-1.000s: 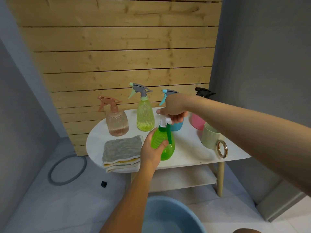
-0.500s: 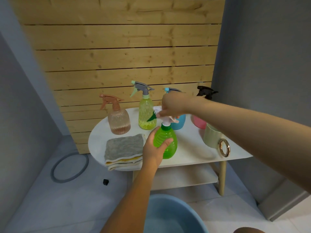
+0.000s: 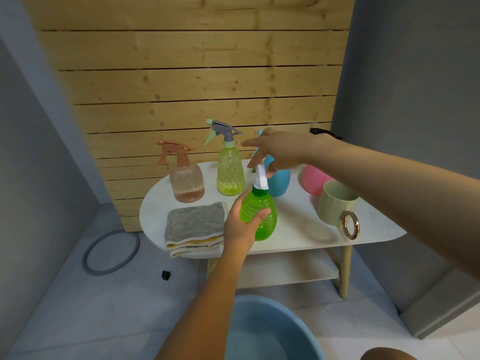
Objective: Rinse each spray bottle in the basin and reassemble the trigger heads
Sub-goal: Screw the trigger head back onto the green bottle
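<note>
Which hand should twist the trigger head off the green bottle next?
Right. Its fingers already pinch the white trigger head, directly above the neck, while the left hand grips the green bottle body on the table, steadying it.

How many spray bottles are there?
5: peach bottle at the table's left, yellow bottle beside it, green bottle in the left hand, blue bottle behind it, pink bottle mostly hidden by the right arm.

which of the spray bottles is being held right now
The bright green bottle at the table's front edge: the left hand grips its body and the right hand pinches its white trigger head. The other bottles stand untouched behind.
</note>
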Available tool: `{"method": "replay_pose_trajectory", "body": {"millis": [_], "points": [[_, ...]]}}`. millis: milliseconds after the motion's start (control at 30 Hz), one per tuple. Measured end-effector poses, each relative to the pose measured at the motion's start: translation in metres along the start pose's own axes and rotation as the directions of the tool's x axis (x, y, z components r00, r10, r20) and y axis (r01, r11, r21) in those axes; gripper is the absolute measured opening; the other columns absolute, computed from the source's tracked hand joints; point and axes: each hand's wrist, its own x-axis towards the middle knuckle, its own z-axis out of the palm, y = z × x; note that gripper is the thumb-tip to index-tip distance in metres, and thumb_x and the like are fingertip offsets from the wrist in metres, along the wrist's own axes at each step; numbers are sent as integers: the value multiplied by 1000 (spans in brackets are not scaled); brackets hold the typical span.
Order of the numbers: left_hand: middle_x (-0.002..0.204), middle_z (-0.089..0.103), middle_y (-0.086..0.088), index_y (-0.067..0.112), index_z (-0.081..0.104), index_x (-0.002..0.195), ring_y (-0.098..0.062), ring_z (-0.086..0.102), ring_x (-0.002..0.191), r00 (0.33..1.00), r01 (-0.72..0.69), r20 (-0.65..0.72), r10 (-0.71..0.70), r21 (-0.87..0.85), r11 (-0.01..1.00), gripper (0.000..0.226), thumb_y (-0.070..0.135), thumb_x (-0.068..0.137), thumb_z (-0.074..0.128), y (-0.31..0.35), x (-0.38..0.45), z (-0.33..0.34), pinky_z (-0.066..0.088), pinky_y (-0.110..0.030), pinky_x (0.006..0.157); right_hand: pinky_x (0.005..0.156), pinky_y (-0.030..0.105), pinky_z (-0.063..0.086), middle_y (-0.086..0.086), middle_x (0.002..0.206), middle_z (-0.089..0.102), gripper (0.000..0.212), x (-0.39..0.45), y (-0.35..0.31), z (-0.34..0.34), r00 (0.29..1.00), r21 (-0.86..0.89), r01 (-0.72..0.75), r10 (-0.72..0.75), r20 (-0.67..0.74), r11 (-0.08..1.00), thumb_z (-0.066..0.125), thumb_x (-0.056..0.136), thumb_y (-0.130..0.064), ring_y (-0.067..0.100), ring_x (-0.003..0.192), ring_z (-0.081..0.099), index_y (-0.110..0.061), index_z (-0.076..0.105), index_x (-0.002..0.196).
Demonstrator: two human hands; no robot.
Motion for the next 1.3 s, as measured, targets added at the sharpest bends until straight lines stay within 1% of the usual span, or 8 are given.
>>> {"method": "replay_pose_trajectory", "body": {"millis": [133, 300, 467, 667, 800, 934, 1134, 1300], "points": [[118, 56, 8, 30, 48, 133, -12, 53, 110, 1000, -7, 4, 7, -1, 1000, 59, 32, 80, 74, -1, 0, 1, 40, -24, 86, 71, 29, 44, 0, 108, 66, 45, -3, -6, 4, 985, 49, -156, 159, -62, 987, 57, 86, -51, 18, 95, 54, -21, 64, 120], [124, 49, 12, 30, 44, 137, -4, 41, 113, 1000, 4, 20, -4, 2, 1000, 62, 26, 82, 73, -2, 1, 2, 35, -21, 88, 48, 15, 47, -2, 71, 72, 28, 3, -24, 14, 962, 496, -238, 272, 3, 835, 54, 91, -24, 10, 61, 66, -15, 64, 115], [126, 53, 7, 29, 46, 136, -11, 48, 115, 1000, -9, 5, 9, -1, 1000, 64, 33, 79, 74, -4, 1, 3, 39, -25, 90, 68, 19, 56, 10, 92, 68, 36, -13, -5, -5, 943, 777, -253, -33, 331, 576, 45, 99, -13, 13, 76, 66, -5, 45, 134], [116, 58, 9, 28, 49, 132, -13, 54, 110, 1000, -5, 6, 5, -6, 1000, 58, 32, 79, 74, -3, 1, 4, 40, -25, 88, 58, 25, 38, 3, 73, 60, 44, -7, -9, 2, 985, 344, -170, 167, 39, 924, 58, 86, -51, 16, 66, 52, -10, 71, 93], [122, 56, 8, 33, 47, 131, -11, 52, 113, 999, -30, 23, 31, -9, 999, 58, 33, 80, 74, -4, 1, 2, 43, -27, 92, 44, 21, 35, 0, 47, 51, 42, 15, -21, 13, 899, 317, -386, 431, -84, 866, 55, 88, -31, 16, 50, 49, -13, 51, 51], [122, 56, 9, 32, 46, 133, -11, 52, 113, 1000, -19, 20, 19, 4, 1000, 61, 35, 79, 74, -6, 3, 0, 41, -24, 90, 46, 23, 35, -3, 46, 52, 48, 9, -17, 6, 889, 346, -422, 457, -23, 838, 50, 92, -42, 13, 49, 46, -14, 49, 54], [125, 56, 7, 33, 46, 134, -13, 53, 114, 1000, -10, 24, 10, -7, 1000, 63, 36, 78, 74, -6, 3, 1, 44, -29, 92, 101, 34, 36, -6, 141, 37, 58, -7, 0, -9, 998, 125, -67, 65, 22, 990, 70, 82, -29, 21, 125, 36, -34, 46, 134], [124, 57, 5, 31, 47, 134, -15, 53, 114, 1000, -13, 11, 12, 6, 1000, 62, 36, 79, 74, -6, 4, 3, 43, -27, 90, 75, 30, 42, 1, 113, 62, 44, -3, 1, -1, 988, 12, -123, 124, -90, 992, 67, 80, -47, 20, 108, 49, -22, 65, 115]]}}
